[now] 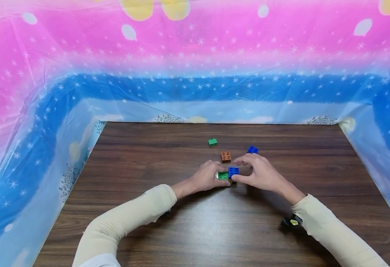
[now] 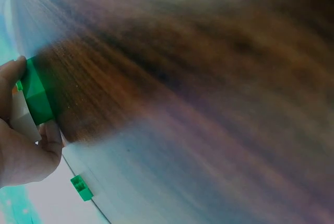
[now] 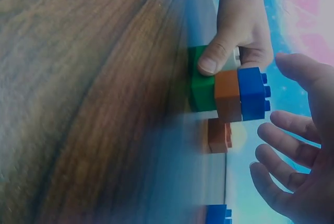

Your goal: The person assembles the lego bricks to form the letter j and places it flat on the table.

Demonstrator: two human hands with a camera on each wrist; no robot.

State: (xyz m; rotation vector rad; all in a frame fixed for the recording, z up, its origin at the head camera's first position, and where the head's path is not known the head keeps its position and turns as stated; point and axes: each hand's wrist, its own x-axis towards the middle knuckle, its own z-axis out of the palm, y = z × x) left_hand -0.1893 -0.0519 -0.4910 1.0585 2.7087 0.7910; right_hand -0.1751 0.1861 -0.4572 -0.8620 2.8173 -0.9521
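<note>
Green brick (image 1: pixel 223 176) was pinched by your left hand (image 1: pixel 204 176); your right hand (image 1: pixel 265 172) curved, fingers apart, well inside the far desk edge (image 1: pixel 168 124).

Resembles a makeshift indoor workspace: enclosed at back and both sides by pink-and-blue snowflake-print cloth (image 1: pixel 191 63), fitted with wood-grain table (image 1: pixel 195 230). Cannot tell if home or lab.

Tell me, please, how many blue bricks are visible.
2: one blue brick tops the stack in the left hand; another blue brick lies beyond the right hand. Hands may hide others.
</note>
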